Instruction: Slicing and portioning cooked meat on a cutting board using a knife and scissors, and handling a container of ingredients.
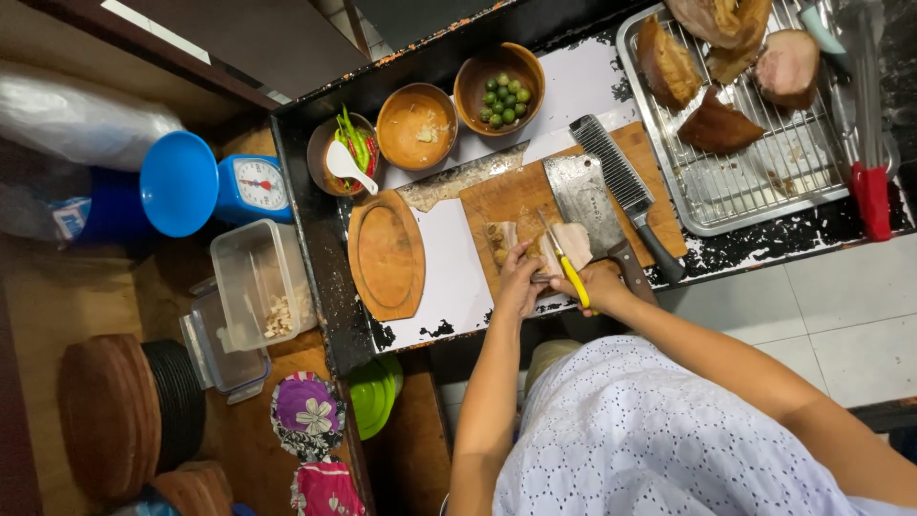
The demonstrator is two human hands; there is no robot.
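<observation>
On the board (pixel 535 196), near its front edge, my left hand (pixel 519 284) presses down on a slab of meat (pixel 504 239) while my right hand (pixel 600 284) is clenched around a yellow-handled knife (pixel 565 260). Its blade points away from me and lies across the meat, just beside my left fingers (pixel 516 256), which are curled on the meat to pin it. A paler piece (pixel 573 241) lies just right of the blade, touching the cleaver (pixel 585 191) that rests flat on the board with its handle toward me. A second, ridged blade (pixel 623 182) lies on the board's right side.

To cut well, I judge I should keep my left fingertips tucked back from the edge, hold the slab still, and draw the knife in one smooth stroke rather than sawing. The cleaver sits close to my working hand, so I should mind my knuckles against it.

Farther off, three bowls stand in a row on the table (pixel 458 287): chillies with a white spoon (pixel 344 153), a pale paste (pixel 416 124), and small green limes (pixel 501 88). A wooden platter (pixel 385 253) sits left of the board. At far right, a rack tray (pixel 745 182) carries more roasted meat, and red-handled tongs (pixel 867 143) lie across its right side.
</observation>
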